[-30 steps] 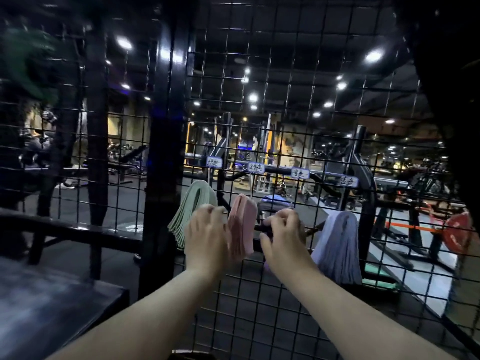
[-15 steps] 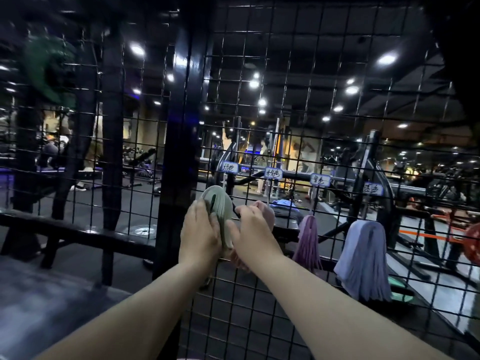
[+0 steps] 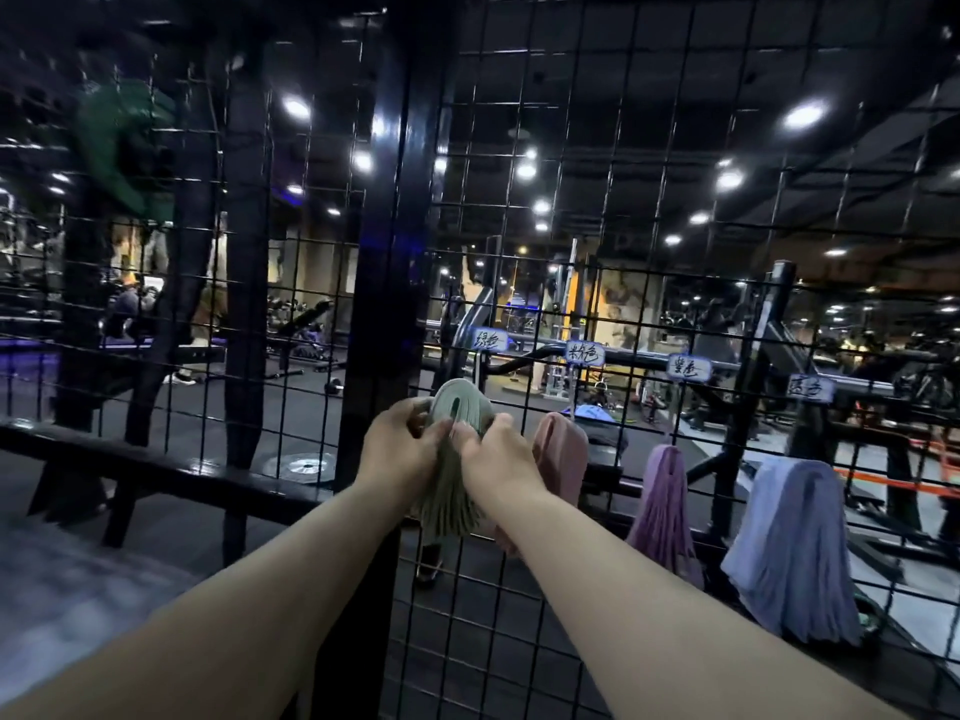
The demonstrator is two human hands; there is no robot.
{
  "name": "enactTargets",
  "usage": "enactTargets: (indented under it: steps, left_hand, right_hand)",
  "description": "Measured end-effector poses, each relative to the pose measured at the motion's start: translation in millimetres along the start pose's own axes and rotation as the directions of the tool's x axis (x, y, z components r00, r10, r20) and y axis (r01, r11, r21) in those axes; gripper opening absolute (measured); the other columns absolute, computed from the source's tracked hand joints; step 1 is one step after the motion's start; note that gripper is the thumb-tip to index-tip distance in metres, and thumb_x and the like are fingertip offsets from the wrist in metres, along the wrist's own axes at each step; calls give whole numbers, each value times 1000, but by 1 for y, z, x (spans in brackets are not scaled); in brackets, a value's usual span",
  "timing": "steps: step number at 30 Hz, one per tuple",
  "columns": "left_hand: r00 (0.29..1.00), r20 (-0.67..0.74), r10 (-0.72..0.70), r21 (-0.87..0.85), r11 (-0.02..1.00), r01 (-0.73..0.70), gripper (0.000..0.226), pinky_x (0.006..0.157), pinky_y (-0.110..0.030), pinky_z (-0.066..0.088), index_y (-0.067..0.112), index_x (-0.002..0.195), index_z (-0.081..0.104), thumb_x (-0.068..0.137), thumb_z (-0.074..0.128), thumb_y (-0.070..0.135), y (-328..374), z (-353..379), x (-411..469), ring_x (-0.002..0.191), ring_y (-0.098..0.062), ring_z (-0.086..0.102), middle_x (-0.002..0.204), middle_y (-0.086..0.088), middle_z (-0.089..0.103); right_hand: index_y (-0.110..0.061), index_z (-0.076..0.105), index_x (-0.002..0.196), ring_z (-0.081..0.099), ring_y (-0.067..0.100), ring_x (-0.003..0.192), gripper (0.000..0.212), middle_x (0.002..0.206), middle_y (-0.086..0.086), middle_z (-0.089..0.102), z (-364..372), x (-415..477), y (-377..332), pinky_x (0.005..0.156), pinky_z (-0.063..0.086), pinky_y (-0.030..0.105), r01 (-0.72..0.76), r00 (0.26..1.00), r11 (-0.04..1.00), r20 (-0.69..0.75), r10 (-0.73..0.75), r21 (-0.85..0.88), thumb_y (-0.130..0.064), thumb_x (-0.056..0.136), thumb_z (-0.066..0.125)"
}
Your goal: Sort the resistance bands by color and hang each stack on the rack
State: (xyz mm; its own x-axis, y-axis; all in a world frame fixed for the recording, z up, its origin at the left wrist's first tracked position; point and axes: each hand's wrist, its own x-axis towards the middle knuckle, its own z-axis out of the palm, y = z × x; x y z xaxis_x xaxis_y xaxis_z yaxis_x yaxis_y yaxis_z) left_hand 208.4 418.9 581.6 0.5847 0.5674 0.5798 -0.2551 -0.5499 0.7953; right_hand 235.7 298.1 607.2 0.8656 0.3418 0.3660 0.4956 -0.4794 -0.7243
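Observation:
Four stacks of resistance bands hang in a row on the black wire-grid rack [image 3: 571, 210]. The green stack [image 3: 457, 407] is leftmost. My left hand [image 3: 400, 449] grips its left side and my right hand [image 3: 493, 459] grips its right side, fingers curled into the bands. To the right hang the pink stack [image 3: 563, 454], partly behind my right wrist, the purple stack [image 3: 665, 506] and the light blue stack [image 3: 795, 548]. A small white label [image 3: 489, 339] sits on the grid above each stack.
A thick black post [image 3: 384, 262] stands just left of the green stack. A black bench [image 3: 156, 465] runs along the left behind the grid. Gym machines and a person fill the dim room beyond. A dark green item [image 3: 124, 142] hangs at upper left.
My hands have moved left from the pink and purple stacks to the green stack, and both now hold it. The view shifted left, showing the purple stack.

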Motion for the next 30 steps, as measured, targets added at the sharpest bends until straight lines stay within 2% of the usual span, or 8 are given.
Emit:
enactTargets:
  steps: [5, 11, 13, 16, 18, 23, 27, 30]
  left_hand:
    - [999, 8, -31, -43, 999, 31, 22, 66, -11, 48, 13, 115, 70, 93, 71, 18, -6, -3, 11, 83, 2, 64, 89, 12, 68]
    - [1000, 17, -13, 26, 1000, 12, 23, 83, -36, 60, 16, 109, 75, 89, 76, 27, -8, -12, 17, 86, -9, 71, 91, 6, 76]
    - [999, 22, 27, 99, 995, -29, 22, 84, -34, 59, 17, 107, 75, 90, 73, 29, -6, -12, 15, 87, -9, 70, 92, 7, 76]
    - [997, 37, 66, 196, 978, -72, 24, 83, -25, 52, 15, 113, 71, 93, 70, 28, -3, -12, 12, 92, -10, 67, 102, 4, 74]
    - [996, 42, 76, 244, 966, -84, 27, 84, -27, 52, 15, 117, 68, 94, 68, 28, -2, -12, 10, 95, -13, 66, 106, 2, 72]
    - [993, 86, 82, 304, 947, -105, 24, 80, -35, 58, 17, 107, 70, 94, 67, 37, -1, -18, 12, 87, -13, 68, 93, 4, 73]
    - [983, 146, 109, 364, 918, -156, 24, 75, -33, 58, 16, 112, 65, 99, 58, 35, -2, -18, 3, 80, -11, 65, 91, 5, 70]
    - [976, 192, 102, 366, 915, -168, 23, 75, -40, 60, 19, 118, 59, 100, 53, 32, -9, -17, -7, 79, -13, 67, 91, 5, 70]
  right_hand:
    - [-11, 37, 139, 54, 33, 119, 54, 132, 13, 54, 3, 6, 0, 89, 43, 37, -2, 1000, 999, 16, 1, 34, -47, 101, 51]
    - [-7, 36, 136, 53, 34, 116, 38, 133, 17, 49, 8, 11, -5, 88, 43, 38, -7, 1000, 1000, 27, 7, -19, -29, 105, 41]
    - [-5, 31, 143, 52, 36, 121, 45, 139, 19, 45, 10, 12, -7, 96, 46, 43, -27, 999, 1000, 30, 27, -4, -26, 105, 39]
    - [-7, 24, 151, 47, 38, 129, 59, 147, 17, 40, 13, 10, -10, 100, 41, 43, -50, 998, 998, 30, 49, 26, -43, 106, 33]
    - [-7, 23, 153, 47, 37, 129, 66, 148, 16, 39, 14, 10, -11, 103, 42, 47, -54, 998, 999, 28, 54, 4, -50, 104, 34]
    - [-3, 19, 153, 50, 38, 127, 58, 148, 19, 40, 17, 10, -12, 103, 44, 51, -40, 999, 997, -1, 40, -65, -36, 106, 33]
    - [-7, 20, 151, 52, 38, 121, 59, 141, 21, 45, 23, 1, -7, 94, 43, 45, 54, 994, 982, -82, -70, -178, -26, 100, 44]
    - [-6, 21, 149, 54, 38, 118, 63, 139, 22, 47, 26, -7, -1, 93, 47, 44, 59, 994, 978, -80, -77, -202, -28, 98, 49]
